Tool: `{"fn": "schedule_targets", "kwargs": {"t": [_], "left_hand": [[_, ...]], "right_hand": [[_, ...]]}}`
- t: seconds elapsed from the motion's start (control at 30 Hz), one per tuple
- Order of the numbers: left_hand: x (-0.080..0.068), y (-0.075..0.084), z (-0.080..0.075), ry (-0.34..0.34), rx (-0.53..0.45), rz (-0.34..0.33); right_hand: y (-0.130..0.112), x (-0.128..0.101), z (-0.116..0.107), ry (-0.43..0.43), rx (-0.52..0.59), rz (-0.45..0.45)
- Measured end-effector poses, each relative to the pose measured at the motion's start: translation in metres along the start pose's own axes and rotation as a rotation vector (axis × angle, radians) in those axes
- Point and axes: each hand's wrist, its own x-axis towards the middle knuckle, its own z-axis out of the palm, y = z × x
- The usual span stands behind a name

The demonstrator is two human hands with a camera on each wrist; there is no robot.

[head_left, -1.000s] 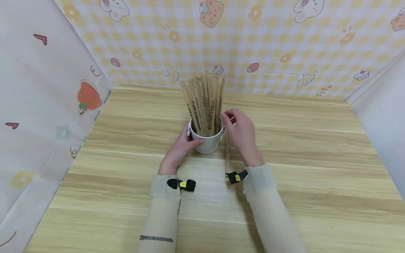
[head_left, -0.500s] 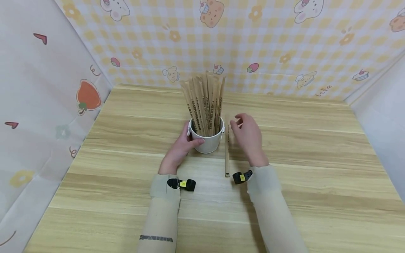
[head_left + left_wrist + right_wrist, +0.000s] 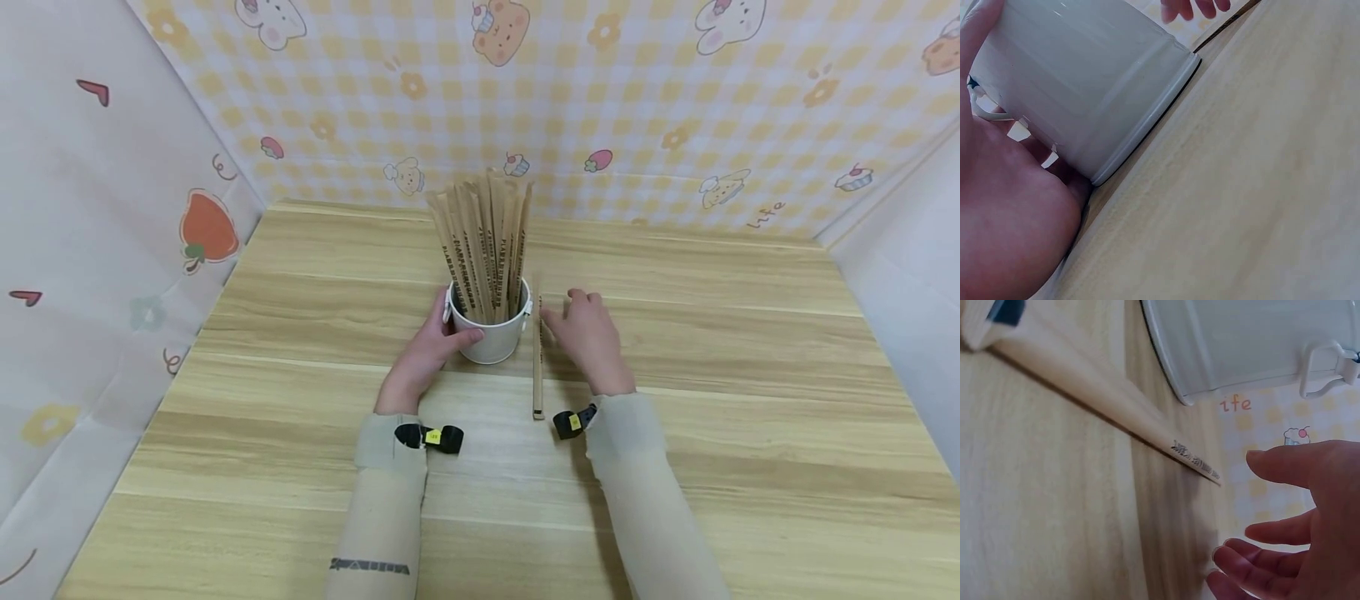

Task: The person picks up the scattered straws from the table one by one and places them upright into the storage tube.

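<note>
A small white bucket [image 3: 491,344] stands upright on the table, holding a bundle of paper-wrapped straws [image 3: 483,250] that fan out above its rim. My left hand [image 3: 426,354] grips the bucket from the left, thumb across its front; the left wrist view shows the palm close against the bucket wall [image 3: 1097,81]. Right of the bucket, one wrapped straw [image 3: 537,375] lies lengthwise on the wood. My right hand [image 3: 590,335] hovers just right of that straw's far part. In the right wrist view its fingers [image 3: 1279,465] are spread, with nothing between them.
The wood-patterned table [image 3: 750,375] extends to both sides. A yellow checked backdrop [image 3: 555,100] rises behind it, with a white patterned sheet [image 3: 97,192] along the left. Wrist cameras [image 3: 452,439] sit on both sleeves.
My right hand has moved away from the bucket's rim to the right, then lowered toward the table beside the lying straw. The left hand and bucket have stayed in place.
</note>
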Motion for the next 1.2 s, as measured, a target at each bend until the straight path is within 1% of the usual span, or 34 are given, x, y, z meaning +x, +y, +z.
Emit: {"fn": "schedule_targets", "kwargs": {"t": [0.27, 0.4, 0.57, 0.7, 0.97, 1.2], "left_hand": [[-0.001, 0.001, 0.001, 0.000, 0.006, -0.006], [-0.001, 0.002, 0.002, -0.003, 0.003, -0.002], [-0.001, 0.003, 0.003, -0.006, -0.004, 0.003], [-0.001, 0.002, 0.002, 0.001, 0.000, -0.001], [0.001, -0.001, 0.001, 0.007, -0.020, 0.004], [0.000, 0.000, 0.002, 0.001, -0.025, 0.010]], "right_hand": [[0.003, 0.003, 0.009, 0.007, -0.020, -0.009], [0.001, 0.005, 0.014, -0.010, -0.016, 0.005], [-0.002, 0.006, 0.018, -0.013, -0.044, -0.009], [-0.005, 0.007, 0.018, 0.001, -0.071, -0.032], [-0.006, 0.008, 0.016, -0.030, -0.094, -0.057], [-0.005, 0.007, 0.015, -0.021, -0.126, -0.054]]}}
